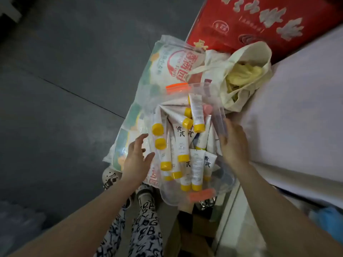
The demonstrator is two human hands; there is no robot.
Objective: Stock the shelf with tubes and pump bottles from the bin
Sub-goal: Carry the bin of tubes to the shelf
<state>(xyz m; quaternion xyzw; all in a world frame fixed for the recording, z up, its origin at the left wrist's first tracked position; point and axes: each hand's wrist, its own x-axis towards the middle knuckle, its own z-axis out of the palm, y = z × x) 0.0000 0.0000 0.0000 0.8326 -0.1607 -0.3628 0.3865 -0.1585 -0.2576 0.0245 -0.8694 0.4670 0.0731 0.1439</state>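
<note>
Head view: the clear plastic bin with orange latches (pixel 170 198) sits low in front, heaped with white squeeze tubes with yellow caps (pixel 178 142). Left hand (pixel 136 156) is spread open just beside its left wall. Right hand (pixel 234 143) lies straight-fingered at the right wall, gripping nothing. Those tubes look light, soft and slick, so I'd pinch near the stiff cap.

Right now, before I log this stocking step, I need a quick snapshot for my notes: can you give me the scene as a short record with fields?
bin: clear plastic bin, orange latches, resting on a printed bag
contents: white tubes with yellow caps, piled loosely; no pump bottle plainly visible
left hand: open, at the bin's left side, holding nothing
right hand: open, fingers at the bin's right wall; contact unclear
behind bin: cream tote bag, red box
</note>
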